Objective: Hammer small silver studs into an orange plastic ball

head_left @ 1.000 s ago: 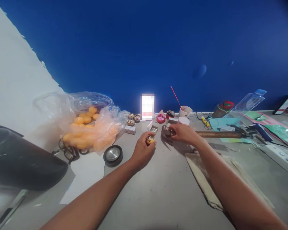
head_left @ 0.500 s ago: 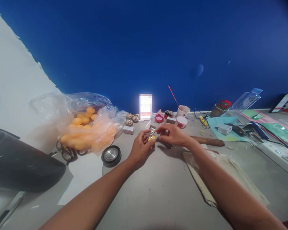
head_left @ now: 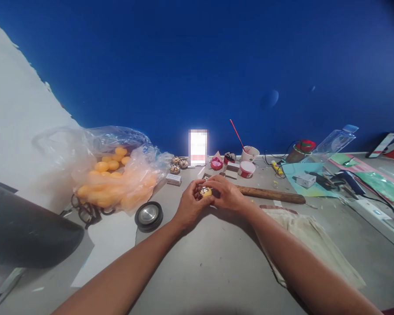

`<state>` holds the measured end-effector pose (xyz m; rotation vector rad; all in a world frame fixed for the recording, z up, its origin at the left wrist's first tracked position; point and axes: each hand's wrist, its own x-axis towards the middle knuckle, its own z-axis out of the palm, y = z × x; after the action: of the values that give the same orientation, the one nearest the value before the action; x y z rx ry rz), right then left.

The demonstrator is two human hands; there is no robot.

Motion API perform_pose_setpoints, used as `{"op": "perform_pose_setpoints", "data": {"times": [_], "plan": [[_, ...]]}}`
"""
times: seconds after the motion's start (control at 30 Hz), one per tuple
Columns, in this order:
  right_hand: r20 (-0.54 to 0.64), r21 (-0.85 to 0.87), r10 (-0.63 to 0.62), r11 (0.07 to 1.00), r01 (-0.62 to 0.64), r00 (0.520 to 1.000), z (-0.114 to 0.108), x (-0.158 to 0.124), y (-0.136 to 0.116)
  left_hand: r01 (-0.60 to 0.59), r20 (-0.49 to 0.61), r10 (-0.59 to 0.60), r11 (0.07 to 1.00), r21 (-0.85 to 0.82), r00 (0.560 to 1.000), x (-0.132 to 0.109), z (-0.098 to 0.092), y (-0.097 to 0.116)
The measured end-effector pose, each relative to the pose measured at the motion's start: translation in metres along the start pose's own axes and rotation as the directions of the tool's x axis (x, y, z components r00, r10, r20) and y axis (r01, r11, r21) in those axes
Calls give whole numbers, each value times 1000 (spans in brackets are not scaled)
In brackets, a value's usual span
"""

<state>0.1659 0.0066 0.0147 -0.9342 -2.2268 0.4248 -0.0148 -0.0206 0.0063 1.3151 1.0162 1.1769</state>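
Observation:
A small yellow ball with shiny studs (head_left: pixel 205 191) sits between my two hands, above the middle of the grey table. My left hand (head_left: pixel 192 203) is closed round its left side. From the right, my right hand (head_left: pixel 228 192) has its fingers bent over the top and side of the ball, touching it. Partly hidden behind my fingers is a small box of shiny pieces (head_left: pixel 206 177). Three balls covered in studs (head_left: pixel 175 168) stand near the wall, with a small white box (head_left: pixel 174 179) in front of them.
On the left lies a plastic bag of orange balls (head_left: pixel 113 183), beside a round black-rimmed dish (head_left: pixel 149 216). To the right are a wooden stick (head_left: pixel 272 194), a cloth bag (head_left: pixel 308 240), a white cup (head_left: pixel 250 154) and a power strip (head_left: pixel 381 218). A bright screen (head_left: pixel 198 146) stands at the wall.
My right hand has moved left and down onto the studded yellow ball; before, it was apart from it. The view has shifted slightly.

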Motion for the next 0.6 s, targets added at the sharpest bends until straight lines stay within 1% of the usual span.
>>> {"op": "perform_pose_setpoints", "data": {"times": [0.1,0.17,0.3,0.37,0.5,0.6], "plan": [[-43,45,39,998,-37,998,-2,0,1,-39,1,39,999,24,999,1,-4,-3],[-46,22,47,999,-46,998,-2,0,1,-47,-3,47,998,31,999,2,-6,-6],[-46,-38,2,999,-4,999,-1,-1,3,-25,35,25,1000,9,999,5,-7,-8],[-45,-45,-7,999,5,999,0,-1,2,-20,31,21,1000,-20,999,5,-7,-6],[-61,-51,32,998,-35,998,2,-2,-3,9,14,-8,993,-114,1000,5,-4,-3],[-84,-8,35,999,-36,996,4,-2,-7,29,1,-29,993,-114,1000,5,-5,-4]]}}
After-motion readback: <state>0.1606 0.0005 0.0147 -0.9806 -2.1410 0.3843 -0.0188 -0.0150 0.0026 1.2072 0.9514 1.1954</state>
